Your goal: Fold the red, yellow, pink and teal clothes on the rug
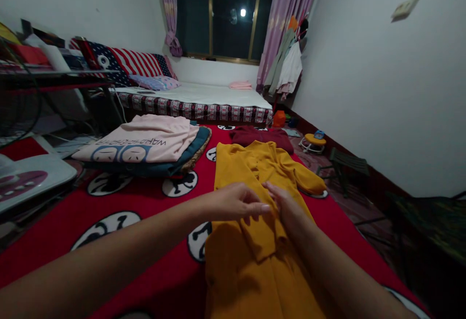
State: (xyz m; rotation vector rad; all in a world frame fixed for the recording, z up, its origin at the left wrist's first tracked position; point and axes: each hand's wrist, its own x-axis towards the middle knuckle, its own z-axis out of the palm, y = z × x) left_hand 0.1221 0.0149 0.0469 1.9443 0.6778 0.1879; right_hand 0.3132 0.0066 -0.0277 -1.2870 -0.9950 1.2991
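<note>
On a red patterned blanket [174, 280], the head view shows a yellow garment [262, 243], one sleeve laid over its front. The left hand [242, 203] curls loosely above that sleeve; the right hand [289, 208] lies along it. Whether either pinches cloth cannot be told. Folded clothes [160, 134] sit left, a maroon garment [262, 136] just beyond.

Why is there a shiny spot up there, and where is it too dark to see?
In the head view, a white spot glares on the dark window, probably a reflected lamp; in the head view, soft shadow falls on the yellow garment, and the patterned fabric at lower right almost disappears in gloom.
</note>
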